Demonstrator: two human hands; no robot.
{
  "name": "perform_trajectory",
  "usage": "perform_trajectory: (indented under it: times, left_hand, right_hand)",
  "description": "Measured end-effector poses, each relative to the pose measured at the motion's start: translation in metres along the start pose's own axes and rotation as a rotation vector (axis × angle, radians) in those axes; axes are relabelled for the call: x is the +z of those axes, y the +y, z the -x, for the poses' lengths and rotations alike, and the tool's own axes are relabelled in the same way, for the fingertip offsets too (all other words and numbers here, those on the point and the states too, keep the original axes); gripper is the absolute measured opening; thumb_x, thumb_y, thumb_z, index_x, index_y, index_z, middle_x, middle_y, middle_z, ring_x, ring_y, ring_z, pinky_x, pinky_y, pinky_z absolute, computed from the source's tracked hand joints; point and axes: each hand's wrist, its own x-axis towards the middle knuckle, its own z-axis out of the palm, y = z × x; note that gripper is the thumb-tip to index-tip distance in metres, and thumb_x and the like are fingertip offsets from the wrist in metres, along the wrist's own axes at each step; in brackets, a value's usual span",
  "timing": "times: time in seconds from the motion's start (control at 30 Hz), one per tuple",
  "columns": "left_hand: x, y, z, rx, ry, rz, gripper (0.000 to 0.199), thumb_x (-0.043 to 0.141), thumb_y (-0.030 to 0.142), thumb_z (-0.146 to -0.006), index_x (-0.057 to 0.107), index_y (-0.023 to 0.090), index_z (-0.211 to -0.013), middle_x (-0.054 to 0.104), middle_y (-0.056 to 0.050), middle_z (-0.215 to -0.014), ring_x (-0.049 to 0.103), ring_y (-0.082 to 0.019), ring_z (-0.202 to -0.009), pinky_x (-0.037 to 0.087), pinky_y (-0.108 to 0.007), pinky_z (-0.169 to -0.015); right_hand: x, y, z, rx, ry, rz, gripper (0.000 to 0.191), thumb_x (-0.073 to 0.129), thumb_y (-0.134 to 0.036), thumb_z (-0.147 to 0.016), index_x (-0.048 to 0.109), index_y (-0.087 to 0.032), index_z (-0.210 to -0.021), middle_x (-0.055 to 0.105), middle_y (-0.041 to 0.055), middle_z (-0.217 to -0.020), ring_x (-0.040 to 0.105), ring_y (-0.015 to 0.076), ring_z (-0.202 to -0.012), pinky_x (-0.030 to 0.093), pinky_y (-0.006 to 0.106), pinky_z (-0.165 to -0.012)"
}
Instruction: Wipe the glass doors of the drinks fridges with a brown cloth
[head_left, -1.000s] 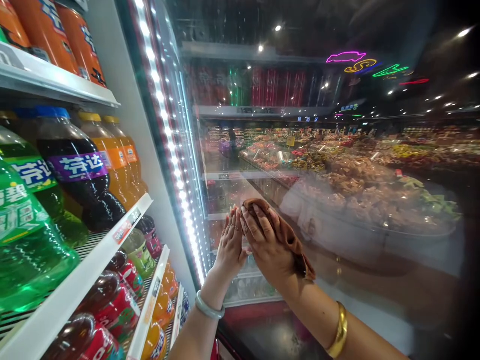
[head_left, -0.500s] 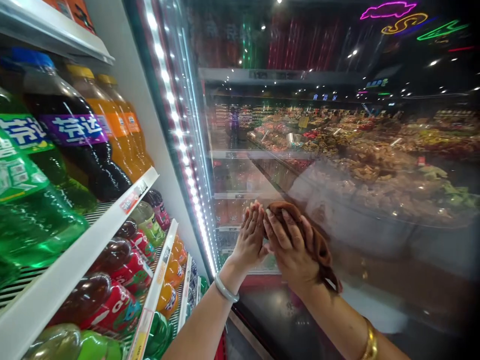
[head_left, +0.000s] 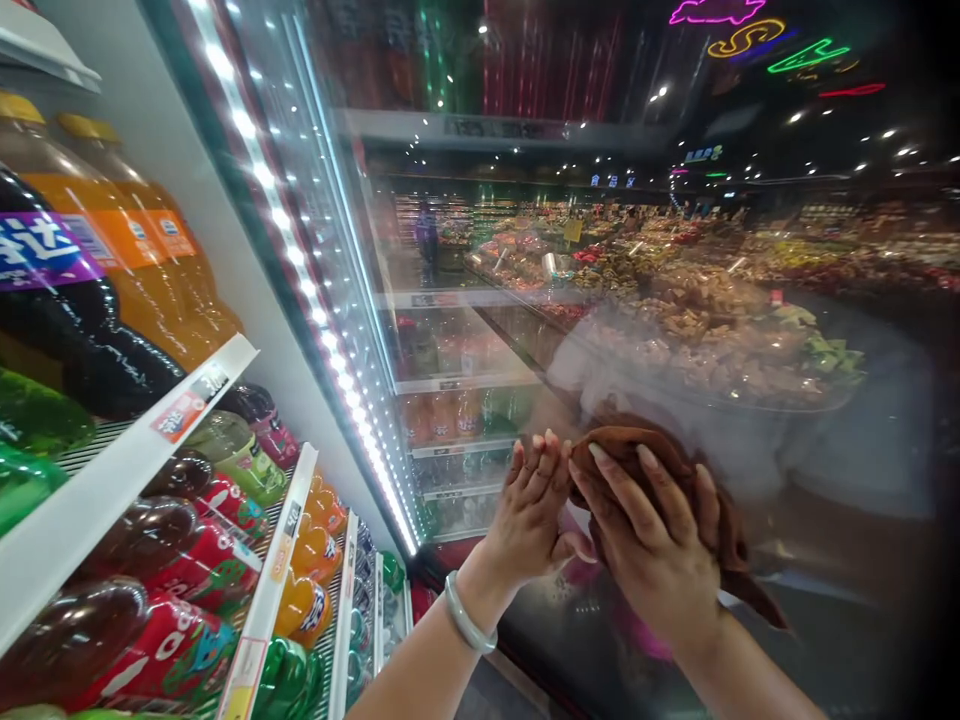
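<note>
My left hand [head_left: 529,520] lies against the glass door [head_left: 480,350], fingers stretched out and nothing in it, a pale bangle [head_left: 469,618] on its wrist. Just to its right, my right hand [head_left: 656,540] presses a brown cloth [head_left: 739,540] onto the same glass. Its fingers are spread over the cloth, which bunches above the fingertips and hangs out past the hand's right side. The two hands are close together at the lower middle of the view.
Shelves of soda bottles [head_left: 176,540] fill the left side, with white price rails [head_left: 135,480] jutting out. A bright LED strip [head_left: 300,280] runs down beside the door. Food displays and neon shapes show in the glass.
Both hands have shifted right and slightly down in the view, the right hand and cloth further, so the gap between hands is a little wider. The shelves and door have moved left in view.
</note>
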Motion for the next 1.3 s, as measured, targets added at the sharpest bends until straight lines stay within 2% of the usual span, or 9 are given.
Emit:
perform_trajectory:
  times: [0.2,0.33,0.47,0.57,0.77,0.9,1.0,1.1,1.3]
  left_hand:
    - [0.007,0.019,0.011,0.016,0.03,-0.039,0.083,0.014,0.059,-0.109,0.006,0.003,-0.17,-0.001,-0.017,-0.179,0.0,-0.028,-0.167,0.005,-0.045,-0.138]
    - [0.011,0.05,-0.006,0.169,0.012,-0.139,0.083,0.027,0.062,-0.107,0.024,0.004,-0.168,0.02,-0.014,-0.177,0.011,-0.028,-0.167,0.004,-0.044,-0.139]
    - [0.0,0.08,-0.07,0.191,0.104,-0.137,0.091,0.036,0.068,-0.104,0.028,0.002,-0.166,0.023,-0.016,-0.176,0.011,-0.032,-0.168,0.004,-0.049,-0.138]
    - [-0.011,0.089,-0.107,0.181,0.128,-0.117,0.091,0.025,0.067,-0.106,0.019,-0.002,-0.166,0.017,-0.019,-0.177,0.005,-0.034,-0.168,0.001,-0.051,-0.137]
    - [0.011,0.108,-0.106,0.231,0.229,-0.05,0.083,0.019,0.061,-0.109,0.028,0.001,-0.165,0.024,-0.017,-0.176,0.017,-0.029,-0.167,0.009,-0.045,-0.137]
    - [0.011,0.138,-0.143,0.312,0.233,-0.055,0.091,0.018,0.071,-0.105,0.041,0.003,-0.161,0.037,-0.015,-0.172,0.025,-0.028,-0.165,0.011,-0.044,-0.138]
    - [-0.008,0.148,-0.2,0.357,0.234,-0.096,0.09,0.02,0.07,-0.105,0.042,0.003,-0.161,0.039,-0.016,-0.171,0.026,-0.03,-0.165,0.011,-0.047,-0.138]
    - [-0.024,0.146,-0.239,0.392,0.306,-0.119,0.087,0.027,0.067,-0.106,0.044,0.0,-0.159,0.044,-0.019,-0.168,0.024,-0.03,-0.165,0.011,-0.048,-0.138]
    - [0.002,0.143,-0.257,0.534,0.43,-0.146,0.093,0.036,0.072,-0.103,0.039,-0.001,-0.161,0.048,-0.022,-0.165,0.024,-0.032,-0.165,0.014,-0.047,-0.138]
  right_hand:
    - [0.007,0.004,0.043,-0.061,-0.035,-0.037,0.042,0.057,-0.023,-0.099,0.071,-0.036,-0.136,0.057,-0.0085,-0.158,0.022,0.0193,-0.165,0.014,0.045,-0.139]
    - [-0.02,0.034,0.07,0.049,0.026,0.03,0.052,0.051,-0.027,-0.097,0.064,-0.046,-0.143,0.049,-0.0123,-0.16,0.026,0.0207,-0.163,0.012,0.04,-0.139]
    - [-0.053,0.06,0.027,0.166,0.132,0.107,0.054,0.049,-0.038,-0.103,0.048,-0.043,-0.157,0.039,-0.0096,-0.168,0.032,0.0272,-0.162,0.013,0.051,-0.139]
    - [-0.061,0.067,-0.006,0.133,0.182,0.159,0.055,0.031,-0.047,-0.11,0.04,-0.033,-0.163,0.029,-0.0035,-0.175,0.026,0.0296,-0.164,0.015,0.055,-0.137]
    - [-0.069,0.088,0.037,0.151,0.135,0.111,0.054,0.049,-0.049,-0.106,0.042,-0.045,-0.159,0.031,-0.0131,-0.174,0.026,0.0221,-0.164,0.013,0.046,-0.139]
    - [-0.102,0.126,0.032,0.069,0.112,0.285,0.066,0.031,-0.06,-0.107,0.032,-0.033,-0.167,0.022,0.0013,-0.178,0.022,0.0317,-0.165,0.009,0.058,-0.138]
    - [-0.119,0.148,-0.016,0.145,0.196,0.323,0.065,0.018,-0.051,-0.109,0.022,-0.031,-0.17,0.018,0.005,-0.179,0.02,0.0377,-0.165,0.014,0.067,-0.135]
    - [-0.12,0.157,-0.052,0.232,0.287,0.343,0.067,0.035,-0.035,-0.106,0.02,-0.034,-0.17,0.028,0.0055,-0.176,0.024,0.0413,-0.163,0.021,0.071,-0.132]
    - [-0.107,0.18,-0.039,0.163,0.329,0.372,0.08,0.041,-0.019,-0.095,0.02,-0.037,-0.17,0.042,-0.0002,-0.17,0.032,0.0373,-0.161,0.038,0.068,-0.129]
